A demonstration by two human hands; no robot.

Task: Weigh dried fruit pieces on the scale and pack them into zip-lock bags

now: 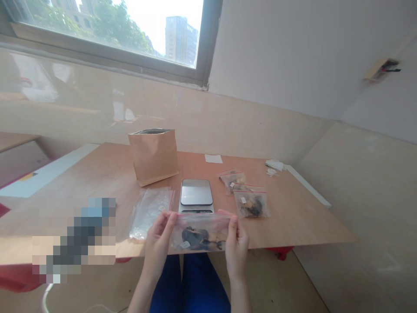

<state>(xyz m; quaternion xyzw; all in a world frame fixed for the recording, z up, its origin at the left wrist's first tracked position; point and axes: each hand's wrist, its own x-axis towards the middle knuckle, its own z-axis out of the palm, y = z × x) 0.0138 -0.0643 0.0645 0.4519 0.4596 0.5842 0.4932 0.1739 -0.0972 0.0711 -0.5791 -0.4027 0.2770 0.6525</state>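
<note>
A clear zip bag with dark and pale dried pieces and a small white label hangs between my two hands at the table's front edge. My left hand pinches its upper left corner, and my right hand pinches the upper right corner. Just behind the bag stands a kitchen scale with a bare metal plate. Flat clear bags lie in a pile left of the scale. To its right are filled zip bags with similar dried contents.
An open brown paper bag stands behind the flat bags on the wooden table. A white paper lies near the wall, with white scraps at the back right. A pixelated area covers the front left.
</note>
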